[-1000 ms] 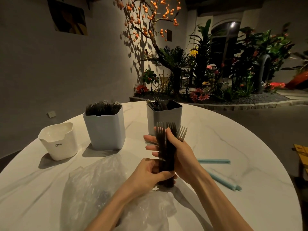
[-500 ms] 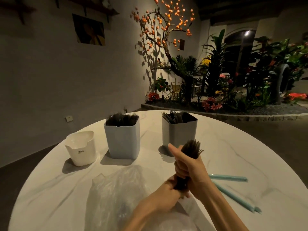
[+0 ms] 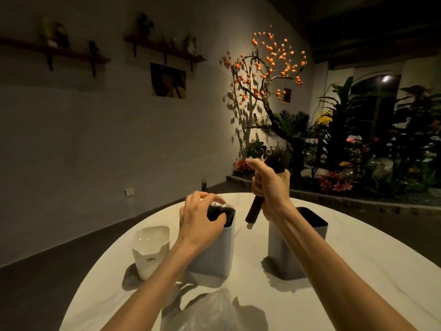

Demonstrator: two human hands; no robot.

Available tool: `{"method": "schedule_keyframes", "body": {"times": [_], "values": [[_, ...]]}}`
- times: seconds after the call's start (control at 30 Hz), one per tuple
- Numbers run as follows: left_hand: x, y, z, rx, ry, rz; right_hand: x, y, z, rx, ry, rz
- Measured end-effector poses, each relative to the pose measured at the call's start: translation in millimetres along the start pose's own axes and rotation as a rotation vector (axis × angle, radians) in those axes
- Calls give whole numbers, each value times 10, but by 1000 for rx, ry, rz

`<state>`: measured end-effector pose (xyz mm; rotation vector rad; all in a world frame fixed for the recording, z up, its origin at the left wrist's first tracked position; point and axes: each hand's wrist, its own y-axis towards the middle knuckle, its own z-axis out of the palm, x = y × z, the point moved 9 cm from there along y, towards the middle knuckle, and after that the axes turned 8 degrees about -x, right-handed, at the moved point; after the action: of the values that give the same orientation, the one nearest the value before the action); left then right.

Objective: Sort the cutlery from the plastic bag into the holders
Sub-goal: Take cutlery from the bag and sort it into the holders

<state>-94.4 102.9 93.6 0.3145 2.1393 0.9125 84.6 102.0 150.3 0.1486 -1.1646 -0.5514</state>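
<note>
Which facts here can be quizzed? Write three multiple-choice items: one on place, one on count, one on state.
1. Where is the left hand?
A. At the top of the pale square middle holder
B. On the crumpled clear plastic bag
C. On the short white cup-shaped holder

2. How many holders stand on the round white marble table?
A. Two
B. Three
C. Five

3. What state is the right hand in?
A. Flat open
B. Empty fist
C. Gripping a bundle of dark forks

Answers: 1 A, its fingers touch the forks there; 2 B, white, pale and grey holder; 3 C, fingers wrap the handles.
</note>
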Motion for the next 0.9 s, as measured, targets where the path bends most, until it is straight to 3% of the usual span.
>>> {"method": "schedule_keyframes", "body": {"times": [0.03,0.13,0.23,0.37,0.63,0.77,0.9], "values": [[60,85,46,10,157,44,-18,99,48,-16,14,-3],[332,252,380,264,422,43,-179,321,158,-36,20,15],[543,324,586,390,424,-14,-405,440,180,-45,26,56],[627,344,599,359,264,-50,-583,503,123,-57,46,94],[649,398,503,239,267,12,-776,514,289,8,151,150],[672,417,484,232,242,1,-1030,432,407,65,-10,188],[742,404,490,225,260,-61,-1378,250,423,171,-355,210]]}}
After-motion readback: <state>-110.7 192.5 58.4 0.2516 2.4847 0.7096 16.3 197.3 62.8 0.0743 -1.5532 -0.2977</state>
